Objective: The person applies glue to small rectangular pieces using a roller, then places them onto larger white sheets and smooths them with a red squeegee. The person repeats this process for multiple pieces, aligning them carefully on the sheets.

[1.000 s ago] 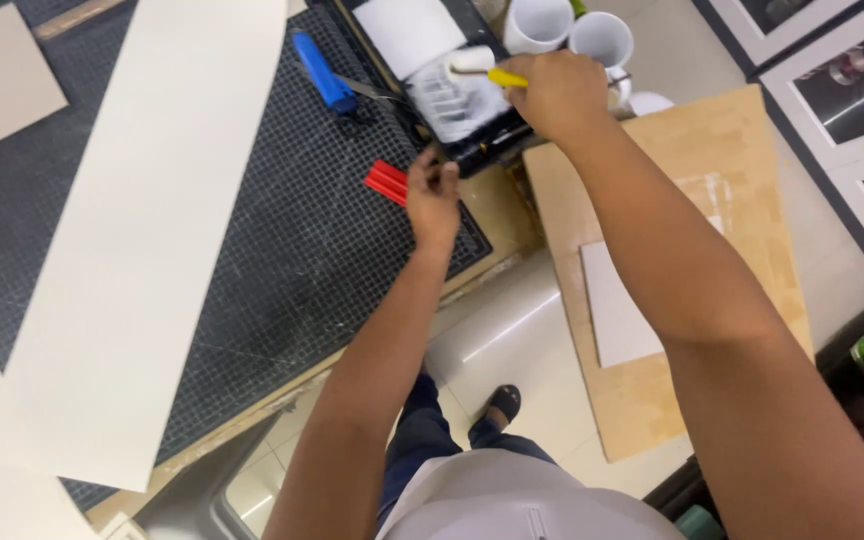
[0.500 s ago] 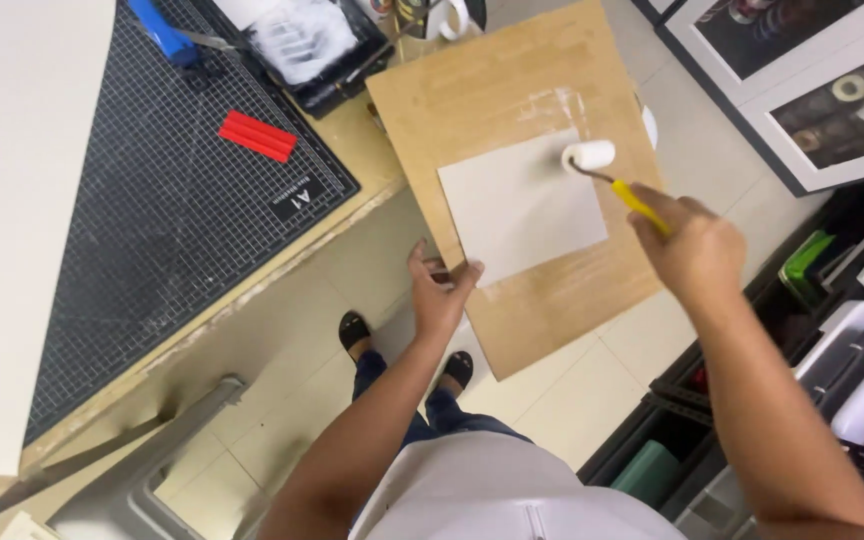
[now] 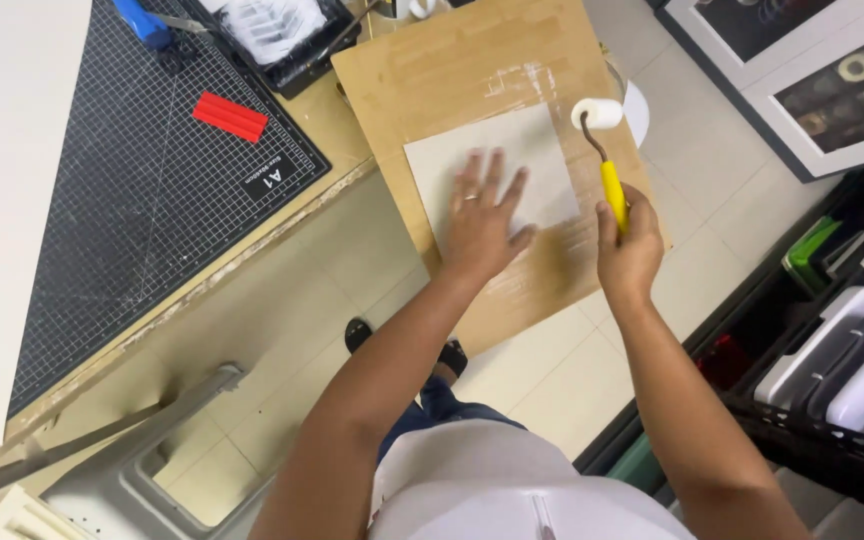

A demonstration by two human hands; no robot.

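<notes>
A pale grey square sheet lies on a light wooden board. My left hand presses flat on the sheet with fingers spread. My right hand grips the yellow handle of a small paint roller. Its white roll rests at the sheet's upper right corner, over whitish smears on the board.
A black gridded cutting mat covers the worktable on the left, with a red flat piece, a blue-handled tool and a large white board. A black paint tray sits behind. Framed pictures lean at right; storage bins stand below.
My left hand has come up from the board's near edge and now lies flat on the sheet. The roller has shifted from the sheet's top edge to its right corner.
</notes>
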